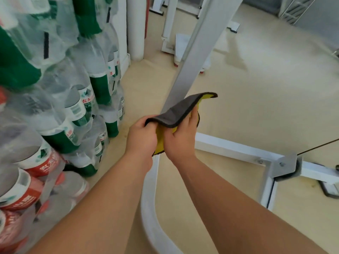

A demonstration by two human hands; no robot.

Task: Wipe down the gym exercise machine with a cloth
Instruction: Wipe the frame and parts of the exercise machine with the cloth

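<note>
A cloth, grey on one side and yellow on the other, is folded and held in front of me by both hands. My left hand grips its left end with curled fingers. My right hand holds the cloth from below, fingers reaching up under the fold. The white gym machine frame surrounds the hands: a slanted upright beam rises just behind the cloth, a floor bar runs to the right, and a curved tube passes beneath my forearms. The cloth's top edge lies close to the slanted beam.
Stacked shrink-wrapped packs of water bottles with green and red labels fill the left side. A metal bracket with a thin cable sits at the right. More white frame parts stand at the back on the beige floor.
</note>
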